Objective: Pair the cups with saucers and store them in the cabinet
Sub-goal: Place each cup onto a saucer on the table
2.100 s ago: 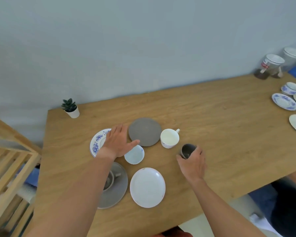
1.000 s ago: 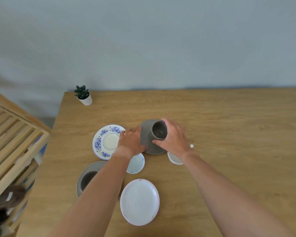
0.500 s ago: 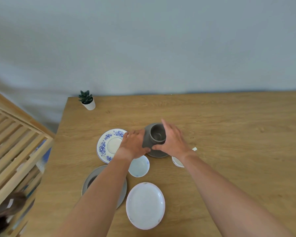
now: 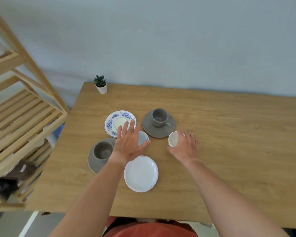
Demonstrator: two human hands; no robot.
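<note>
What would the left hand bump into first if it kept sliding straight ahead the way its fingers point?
Probably the blue-flowered saucer. The left hand lies flat with its fingers straight, and the fingertips already overlap that saucer's near rim in the head view. Its height above the table is unclear, so it might pass over the saucer.

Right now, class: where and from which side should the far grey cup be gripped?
Pinch the far grey cup by its handle, coming from the near right. The handle points that way, and the cup stands upright on its grey saucer.

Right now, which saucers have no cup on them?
Two: the blue-flowered saucer, partly under the left hand, and the plain white saucer nearest the person. Both grey saucers carry grey cups.
</note>
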